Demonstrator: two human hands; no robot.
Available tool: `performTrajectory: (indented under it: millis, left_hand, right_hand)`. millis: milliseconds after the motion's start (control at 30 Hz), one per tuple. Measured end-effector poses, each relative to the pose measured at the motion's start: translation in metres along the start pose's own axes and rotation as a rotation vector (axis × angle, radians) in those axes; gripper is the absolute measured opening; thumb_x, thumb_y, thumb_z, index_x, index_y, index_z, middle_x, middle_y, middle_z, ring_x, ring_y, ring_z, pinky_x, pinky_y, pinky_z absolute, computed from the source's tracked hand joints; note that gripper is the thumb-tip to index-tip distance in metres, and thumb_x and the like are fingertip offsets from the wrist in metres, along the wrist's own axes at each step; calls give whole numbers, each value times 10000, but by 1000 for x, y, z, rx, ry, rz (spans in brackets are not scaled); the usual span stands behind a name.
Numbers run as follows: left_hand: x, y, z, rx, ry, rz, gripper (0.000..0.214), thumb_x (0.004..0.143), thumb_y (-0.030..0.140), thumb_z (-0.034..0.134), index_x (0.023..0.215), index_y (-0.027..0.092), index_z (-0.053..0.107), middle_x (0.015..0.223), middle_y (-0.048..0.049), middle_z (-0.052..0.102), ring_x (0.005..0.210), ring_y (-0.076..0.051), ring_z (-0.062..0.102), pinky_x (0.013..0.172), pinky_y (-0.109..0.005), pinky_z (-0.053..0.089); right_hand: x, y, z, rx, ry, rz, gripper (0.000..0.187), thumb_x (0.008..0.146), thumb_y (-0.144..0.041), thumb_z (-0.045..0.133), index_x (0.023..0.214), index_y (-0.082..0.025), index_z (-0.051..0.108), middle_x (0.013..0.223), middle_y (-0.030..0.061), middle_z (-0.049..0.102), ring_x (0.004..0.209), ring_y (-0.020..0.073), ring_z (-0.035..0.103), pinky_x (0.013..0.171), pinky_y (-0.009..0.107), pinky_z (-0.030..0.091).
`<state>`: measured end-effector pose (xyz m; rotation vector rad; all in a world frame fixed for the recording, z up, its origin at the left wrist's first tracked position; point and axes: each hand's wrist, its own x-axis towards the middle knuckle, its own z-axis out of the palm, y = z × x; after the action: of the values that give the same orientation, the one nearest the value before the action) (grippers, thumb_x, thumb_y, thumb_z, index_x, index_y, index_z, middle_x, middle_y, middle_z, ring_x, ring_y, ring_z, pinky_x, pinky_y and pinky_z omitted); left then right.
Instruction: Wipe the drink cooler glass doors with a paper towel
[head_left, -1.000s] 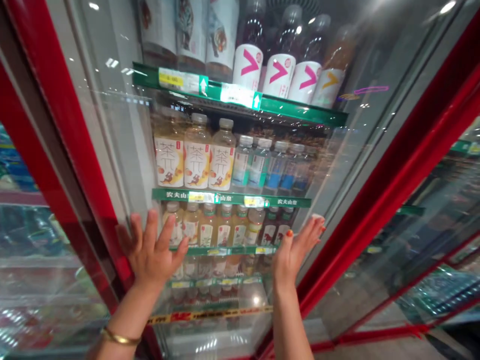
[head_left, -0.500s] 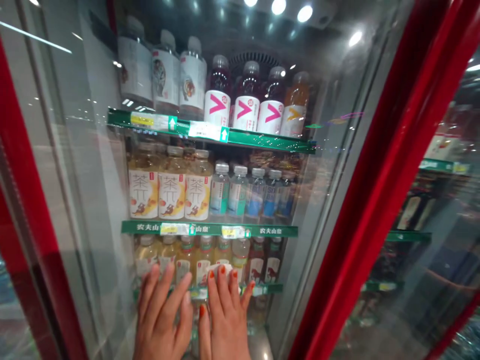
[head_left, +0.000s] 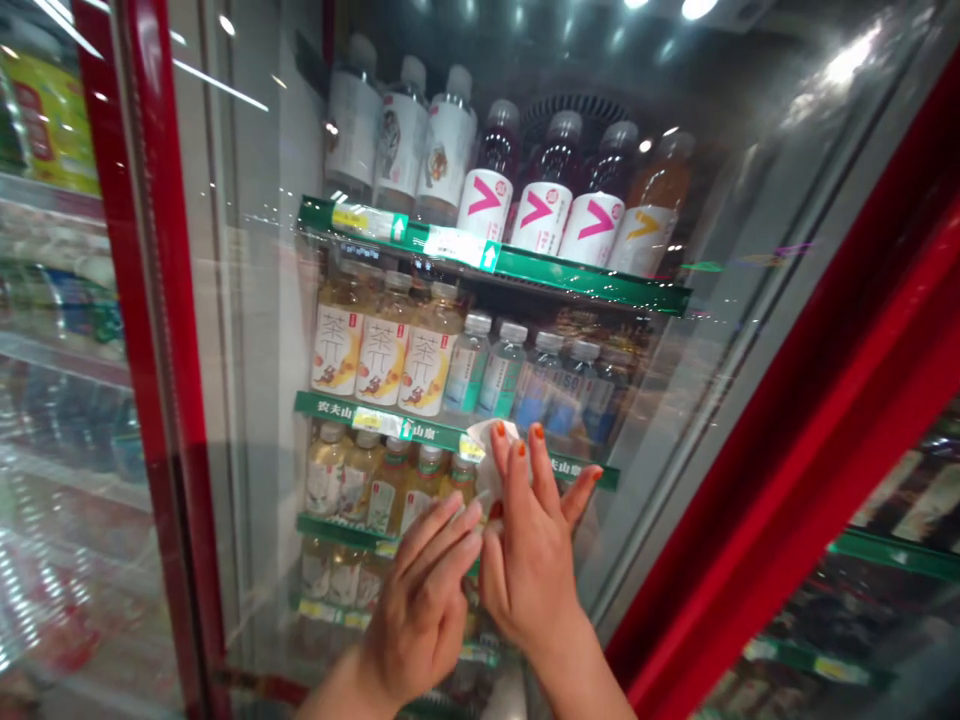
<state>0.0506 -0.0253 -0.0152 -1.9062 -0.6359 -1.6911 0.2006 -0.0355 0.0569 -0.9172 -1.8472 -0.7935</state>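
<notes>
Across the glass door [head_left: 720, 380] of a drinks cooler, my right hand [head_left: 536, 550] lies with its fingers spread, some nails painted orange. Under its fingers a crumpled white tissue or wipe [head_left: 486, 440] is pressed to the pane, partly hidden. My left hand [head_left: 424, 610] is just left of it, fingers extended and slightly bent, with nothing visible in it; whether it touches the glass I cannot tell. Behind the pane, bottles of yellow tea drink [head_left: 382, 355] and small clear bottles [head_left: 502, 370] stand above the hands on a green-edged shelf [head_left: 334, 405].
Red frames border the door at left [head_left: 161, 300] and right [head_left: 810, 480]. Larger bottles with pink V labels [head_left: 544, 215] stand on the upper shelf. Left of the frame, more shelves hold blurred packages [head_left: 56, 130]. Bright lamp reflections [head_left: 855, 55] lie on the glass.
Both hands have moved up and right over the glass, and the tissue moves with my right hand, from the lower shelf edge to the middle one. The view has swung left and tilted.
</notes>
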Motion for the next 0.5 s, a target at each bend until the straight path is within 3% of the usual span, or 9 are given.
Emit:
performTrajectory:
  millis: [167,300,400,500]
  left_hand:
    - [32,-4,20,273,-152,200,417,1014,171,531,1377,247,721,1631,0,614,1717,-179,230,1480,-392,96]
    - [40,-24,-4,359,-129,211,359,1099,437,502,1278,281,772,1499,4,723,1744,-231,163,1454,-524,-97]
    - [45,-52,-39,401,-100,192,552,1103,640,421,1423,292,707,1462,-24,745,1732,-237,228,1450,-553,-47]
    - [62,-80,-65,383,-15,84,457,1049,576,617,1432,339,693,1449,-15,745,1632,-274,434,1415,-592,196]
  right_hand:
    - [5,8,-5,147,87,85,922,963,-85,330,1795,-197,-52,1607,84,657,1646,277,437,1379,714,-107]
    - [4,6,-2,147,125,75,900,989,-108,379,1802,-230,11,1613,76,655,1651,266,428,1408,686,26]
    - [-3,2,4,131,180,133,847,1037,-157,400,1802,-242,45,1634,99,632,1652,289,426,1394,699,142]
    - [-18,-13,11,171,244,246,769,1080,-223,434,1793,-263,150,1700,128,555,1618,326,481,1367,707,248]
